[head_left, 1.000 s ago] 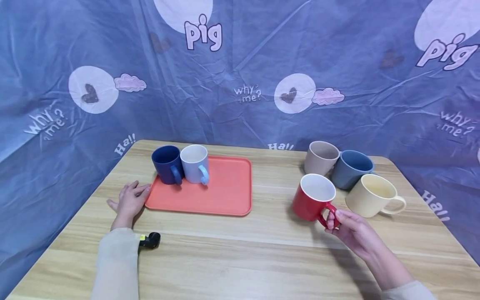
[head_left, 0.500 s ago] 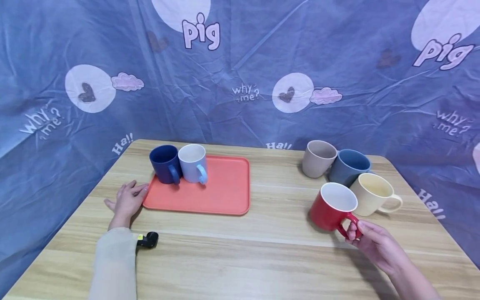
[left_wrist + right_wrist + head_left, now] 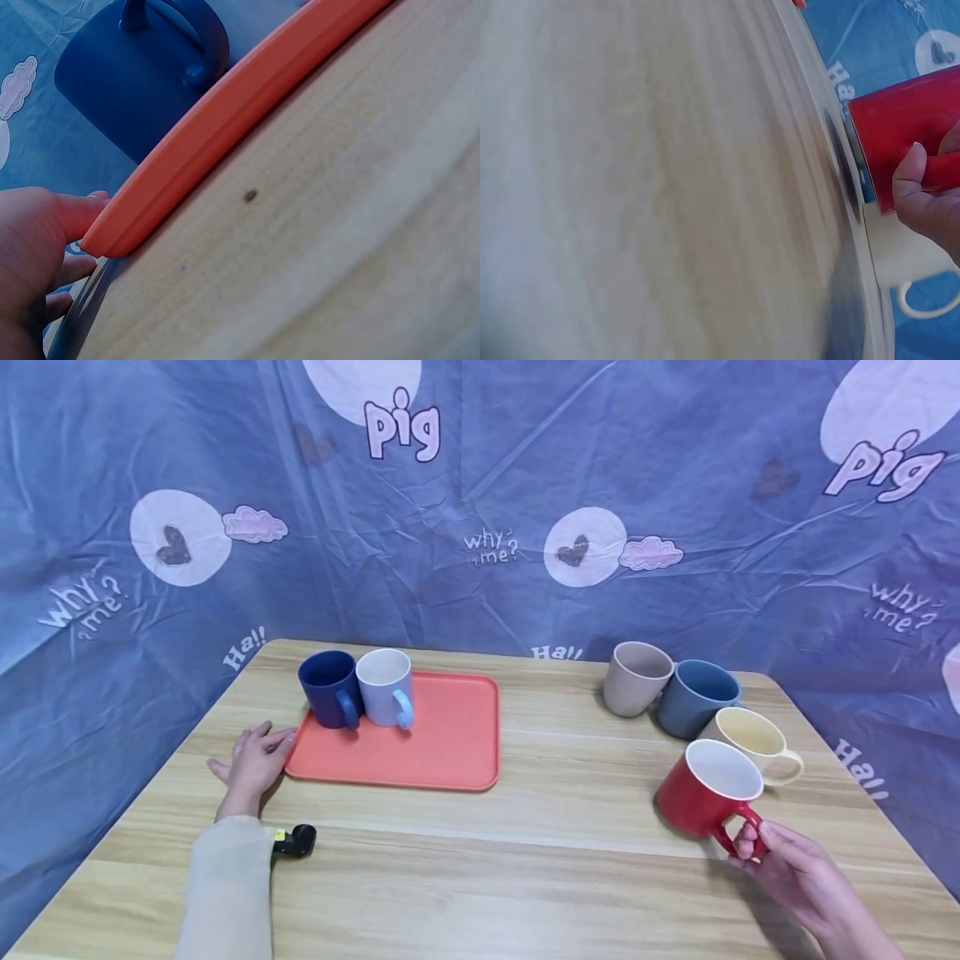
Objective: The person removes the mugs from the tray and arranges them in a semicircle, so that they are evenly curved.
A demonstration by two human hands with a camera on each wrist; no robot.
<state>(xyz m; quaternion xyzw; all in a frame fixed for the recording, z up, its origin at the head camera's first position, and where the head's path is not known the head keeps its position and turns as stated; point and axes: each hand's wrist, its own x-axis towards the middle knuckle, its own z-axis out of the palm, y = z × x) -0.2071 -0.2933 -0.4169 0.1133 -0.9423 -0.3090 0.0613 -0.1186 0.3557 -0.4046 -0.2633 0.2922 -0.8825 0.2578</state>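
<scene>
"How far along?"

"Partway, apparently: the navy mug (image 3: 325, 693) and pale blue mug (image 3: 381, 703) stand on the tray (image 3: 450, 727), near the bench's (image 3: 420, 885) far left corner; 4 mugs are off it."

"The hands?"

"The right hand (image 3: 798, 877) pinches the red mug (image 3: 692, 800) by its handle, above the bench towards its right edge; the left hand (image 3: 255, 764), fingers outstretched, touches the tray's left edge."

"And the grey mug (image 3: 630, 685), blue mug (image 3: 688, 706), cream mug (image 3: 753, 735)?"

"Standing by the far right corner."

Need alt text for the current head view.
A person's right hand holds a red mug by its handle near a cream mug, blue mug and gray mug; the left hand touches a coral tray bearing a navy mug and light-blue mug.
</scene>
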